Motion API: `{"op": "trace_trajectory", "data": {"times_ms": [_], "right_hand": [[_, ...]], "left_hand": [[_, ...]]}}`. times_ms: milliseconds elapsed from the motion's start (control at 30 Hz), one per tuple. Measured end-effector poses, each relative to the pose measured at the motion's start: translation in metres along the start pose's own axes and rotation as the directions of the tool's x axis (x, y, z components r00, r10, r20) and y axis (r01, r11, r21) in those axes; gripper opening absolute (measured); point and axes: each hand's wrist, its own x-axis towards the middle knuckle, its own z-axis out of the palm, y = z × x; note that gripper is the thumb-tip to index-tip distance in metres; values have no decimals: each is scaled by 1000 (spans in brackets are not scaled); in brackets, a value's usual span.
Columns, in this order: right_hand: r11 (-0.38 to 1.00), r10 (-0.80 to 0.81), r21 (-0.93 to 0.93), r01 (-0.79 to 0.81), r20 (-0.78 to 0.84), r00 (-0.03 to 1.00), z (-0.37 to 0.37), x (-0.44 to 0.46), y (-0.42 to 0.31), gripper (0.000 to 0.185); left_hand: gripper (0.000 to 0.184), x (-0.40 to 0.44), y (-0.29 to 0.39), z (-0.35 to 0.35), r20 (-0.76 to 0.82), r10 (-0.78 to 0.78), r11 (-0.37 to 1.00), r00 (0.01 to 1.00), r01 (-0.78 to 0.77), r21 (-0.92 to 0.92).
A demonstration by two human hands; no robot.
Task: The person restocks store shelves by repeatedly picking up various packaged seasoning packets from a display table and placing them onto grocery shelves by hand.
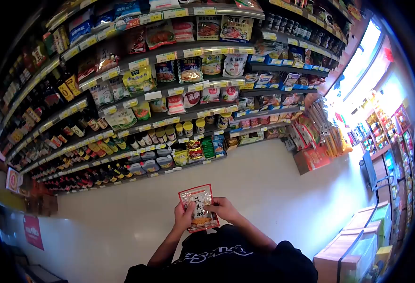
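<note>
A red-edged, partly clear food packet (199, 203) with dark characters on its front is held upright before my black shirt. My left hand (184, 215) grips its left edge, with the thumb on the front. On the right side, my right hand (220, 209) holds the packet, thumb pressed on its face. The fingers behind the packet are hidden. Beyond the hands stands a long shelf unit (188, 88) with seasoning bags, jars and bottles.
A red box (313, 159) with long packets stands at the shelf's right end. Wooden-sided cases (344, 254) are at the lower right, near more stocked shelves. Pale floor (264, 198) lies around me. A red sign (33, 232) is at the left.
</note>
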Motion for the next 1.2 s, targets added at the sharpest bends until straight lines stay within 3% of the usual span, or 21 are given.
{"op": "trace_trajectory", "data": {"times_ms": [133,300,400,600,733,867,1000,1133,1200], "right_hand": [[998,-25,-64,26,19,1000,-24,-32,16,17],[1000,-26,5,26,1,1000,-62,-84,46,16],[1000,-9,8,9,-21,1000,-83,-115,72,15],[978,45,204,-46,12,999,-101,-173,113,19],[982,52,183,-52,2,999,-116,-202,128,17],[967,34,253,-22,-46,998,-127,-224,146,15],[940,24,342,6,-84,996,-134,-240,144,14],[931,-10,361,58,-132,991,-132,-246,132,15],[924,-43,371,97,-153,987,-131,-250,131,18]], "left_hand": [[21,-30,9,33,-18,71,990,997,-68,123],[23,-80,-12,89,-39,-37,994,999,41,104],[23,-112,-28,119,-55,-11,982,998,21,190],[22,-169,-19,167,-138,-134,959,981,164,233],[23,-188,-3,189,-128,-240,940,962,264,217],[24,-197,2,205,16,-123,958,992,115,261],[24,-201,10,220,62,-81,957,995,60,284],[23,-197,13,223,79,-72,962,994,48,269],[23,-195,18,224,77,-143,967,987,123,224]]}}
